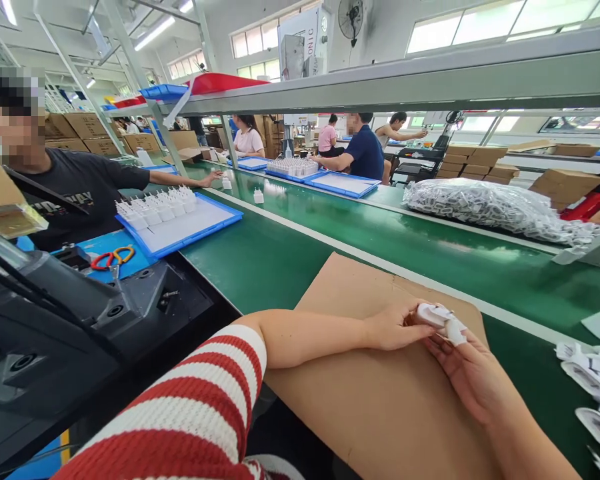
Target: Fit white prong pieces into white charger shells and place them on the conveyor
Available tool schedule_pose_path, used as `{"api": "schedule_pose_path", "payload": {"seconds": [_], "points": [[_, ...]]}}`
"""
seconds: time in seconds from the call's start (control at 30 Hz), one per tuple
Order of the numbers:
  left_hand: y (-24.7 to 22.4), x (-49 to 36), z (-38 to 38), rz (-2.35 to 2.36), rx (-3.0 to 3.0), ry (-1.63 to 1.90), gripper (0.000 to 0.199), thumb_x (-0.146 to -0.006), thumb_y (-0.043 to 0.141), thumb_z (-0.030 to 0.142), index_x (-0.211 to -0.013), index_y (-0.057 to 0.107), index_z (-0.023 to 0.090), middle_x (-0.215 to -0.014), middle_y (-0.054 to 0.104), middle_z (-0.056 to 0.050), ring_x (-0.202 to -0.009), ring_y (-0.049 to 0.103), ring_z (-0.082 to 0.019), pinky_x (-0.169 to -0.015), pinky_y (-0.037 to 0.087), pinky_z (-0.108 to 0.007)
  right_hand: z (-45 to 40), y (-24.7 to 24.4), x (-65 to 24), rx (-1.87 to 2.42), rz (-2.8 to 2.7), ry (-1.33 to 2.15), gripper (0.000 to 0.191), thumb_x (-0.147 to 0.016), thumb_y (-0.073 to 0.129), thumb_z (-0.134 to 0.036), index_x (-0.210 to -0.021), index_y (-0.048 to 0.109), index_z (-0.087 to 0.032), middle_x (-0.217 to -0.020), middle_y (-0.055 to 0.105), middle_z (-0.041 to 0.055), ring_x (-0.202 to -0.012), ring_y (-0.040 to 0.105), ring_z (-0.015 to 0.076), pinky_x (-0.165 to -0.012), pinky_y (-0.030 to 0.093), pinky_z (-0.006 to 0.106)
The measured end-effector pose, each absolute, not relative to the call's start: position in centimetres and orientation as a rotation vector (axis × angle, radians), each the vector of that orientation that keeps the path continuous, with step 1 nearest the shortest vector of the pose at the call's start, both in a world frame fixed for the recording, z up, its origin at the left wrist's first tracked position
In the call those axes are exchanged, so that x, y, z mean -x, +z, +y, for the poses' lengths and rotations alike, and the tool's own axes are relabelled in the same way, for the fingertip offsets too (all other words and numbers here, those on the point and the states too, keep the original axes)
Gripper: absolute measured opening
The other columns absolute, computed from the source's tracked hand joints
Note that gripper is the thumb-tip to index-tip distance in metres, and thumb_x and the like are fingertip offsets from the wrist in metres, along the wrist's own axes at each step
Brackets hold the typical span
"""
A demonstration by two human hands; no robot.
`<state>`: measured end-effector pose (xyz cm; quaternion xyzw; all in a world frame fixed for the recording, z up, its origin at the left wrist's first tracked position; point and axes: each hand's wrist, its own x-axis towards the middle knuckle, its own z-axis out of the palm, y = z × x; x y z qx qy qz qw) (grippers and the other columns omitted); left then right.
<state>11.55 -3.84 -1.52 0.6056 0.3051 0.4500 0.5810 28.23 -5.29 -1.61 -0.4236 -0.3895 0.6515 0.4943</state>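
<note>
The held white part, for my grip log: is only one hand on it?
No, the left hand and right hand both hold the white part above the cardboard.

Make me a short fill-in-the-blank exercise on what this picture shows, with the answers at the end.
1. The left hand and the right hand hold a small part whose colour is ____.
2. The brown sheet beneath them is made of ____.
3. The striped sleeve is white and ____.
4. The nearest tray has a rim coloured ____.

Missing words: white; cardboard; red; blue.
</note>
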Motion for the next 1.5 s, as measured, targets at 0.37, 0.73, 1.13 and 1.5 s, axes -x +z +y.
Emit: {"api": "schedule_pose_path", "payload": {"seconds": [0.37, 0.73, 1.13, 1.5], "points": [[0.6, -11.4, 4.4, 1.495, -1.387, 1.174, 0.023, -0.089, 0.068, 0.021, -0.109, 0.068, 0.011, -0.109, 0.073, -0.012, -0.097, 0.067, -0.022, -0.090, 0.052, -0.034, -4.1, -1.2, -26.9, 1.028, -0.783, 1.532, 0.051, -0.069, 0.084, -0.039, -0.111, 0.063, -0.022, -0.098, 0.074, 0.0043, -0.087, 0.073, 0.0185, -0.097, 0.060, 0.038], [3.4, -7.7, 18.8, 2.162, -1.469, 1.018, 0.032, -0.081, 0.077, 0.023, -0.111, 0.065, 0.022, -0.127, 0.068, -0.008, -0.125, 0.055, -0.030, -0.109, 0.035, -0.042, -4.4, 0.4, -26.8, 1.026, -1.053, 1.542, 0.038, -0.087, 0.069, -0.030, -0.121, 0.062, -0.018, -0.092, 0.070, -0.0013, -0.087, 0.070, 0.0145, -0.091, 0.055, 0.033], [3.5, -9.2, 9.5, 2.088, -1.782, 1.072, 0.055, -0.084, 0.070, 0.021, -0.135, 0.052, 0.013, -0.145, 0.050, -0.018, -0.141, 0.039, -0.035, -0.121, 0.028, -0.049, -4.6, 0.1, -26.6, 1.065, -1.104, 1.489, 0.036, -0.080, 0.076, -0.034, -0.113, 0.068, -0.021, -0.085, 0.073, -0.0023, -0.082, 0.069, 0.0156, -0.086, 0.055, 0.032], [-1.5, -11.5, -3.8, 0.893, -2.421, 1.006, 0.029, -0.100, 0.059, 0.031, -0.120, 0.067, 0.012, -0.120, 0.069, -0.012, -0.116, 0.061, -0.023, -0.107, 0.047, -0.035, -5.3, -1.6, -28.3, 1.020, -0.968, 1.640, 0.045, -0.070, 0.082, -0.059, -0.087, 0.075, -0.018, -0.092, 0.079, 0.0081, -0.091, 0.074, 0.0241, -0.072, 0.063, 0.027]]}}
